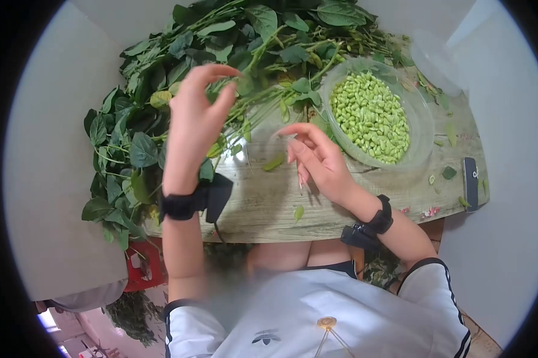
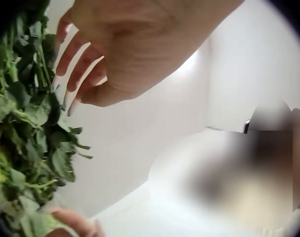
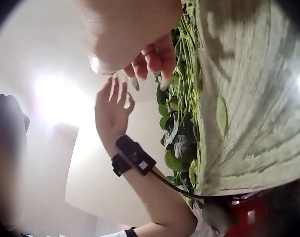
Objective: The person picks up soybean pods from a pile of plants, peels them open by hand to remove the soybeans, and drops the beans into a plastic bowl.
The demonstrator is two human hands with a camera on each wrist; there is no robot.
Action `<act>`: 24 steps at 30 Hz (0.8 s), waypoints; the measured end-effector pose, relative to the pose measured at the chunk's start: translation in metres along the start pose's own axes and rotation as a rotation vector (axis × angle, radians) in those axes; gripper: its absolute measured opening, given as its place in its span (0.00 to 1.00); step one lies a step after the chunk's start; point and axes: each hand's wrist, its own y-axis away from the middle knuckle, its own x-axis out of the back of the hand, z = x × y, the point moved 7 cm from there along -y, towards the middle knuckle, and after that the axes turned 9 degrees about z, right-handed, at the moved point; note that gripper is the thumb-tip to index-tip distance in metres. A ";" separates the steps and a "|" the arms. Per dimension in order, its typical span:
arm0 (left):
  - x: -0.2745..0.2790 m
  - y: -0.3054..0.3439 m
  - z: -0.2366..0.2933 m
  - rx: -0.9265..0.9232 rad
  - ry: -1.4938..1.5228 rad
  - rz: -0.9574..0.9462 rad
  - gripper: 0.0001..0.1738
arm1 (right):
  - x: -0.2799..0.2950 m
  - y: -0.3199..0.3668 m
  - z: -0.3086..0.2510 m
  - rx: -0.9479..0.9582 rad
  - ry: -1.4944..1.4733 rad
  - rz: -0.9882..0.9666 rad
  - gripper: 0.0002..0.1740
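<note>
In the head view my left hand (image 1: 195, 113) is raised in front of the heap of leafy bean plants (image 1: 143, 149), fingers bent forward and thumb apart. The left wrist view shows nothing between its fingers (image 2: 73, 74). My right hand (image 1: 321, 161) hovers over the wooden-patterned table (image 1: 251, 209), left of the clear plastic bowl (image 1: 423, 140). Its fingers are loosely bent and nothing shows in them. Shelled green beans (image 1: 370, 116) fill much of the bowl. A green pod (image 1: 273, 162) lies on the tabletop between the hands.
A phone (image 1: 470, 185) lies at the table's right end. Small leaves and pod scraps are scattered around it, and one light-green piece (image 1: 298, 212) is near the front edge. Below the table on the left stands a red stool (image 1: 143, 265). White walls enclose both sides.
</note>
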 end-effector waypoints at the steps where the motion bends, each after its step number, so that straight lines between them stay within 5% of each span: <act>1: -0.009 -0.002 -0.002 -0.013 -0.041 -0.011 0.12 | 0.002 -0.002 0.000 -0.007 -0.055 0.053 0.17; 10: -0.111 -0.026 -0.005 -0.176 -0.110 -0.216 0.10 | 0.006 -0.040 0.004 -0.169 -0.083 0.154 0.20; 15: -0.154 -0.057 0.002 -0.509 -0.290 -0.103 0.30 | -0.007 -0.050 0.023 -0.200 -0.144 0.180 0.18; 18: -0.168 -0.068 -0.003 -0.589 -0.488 -0.051 0.31 | -0.006 -0.050 0.029 -0.126 -0.061 0.195 0.20; 24: -0.132 -0.087 -0.021 -0.548 -0.359 0.035 0.12 | -0.007 -0.043 0.024 0.102 0.062 0.249 0.24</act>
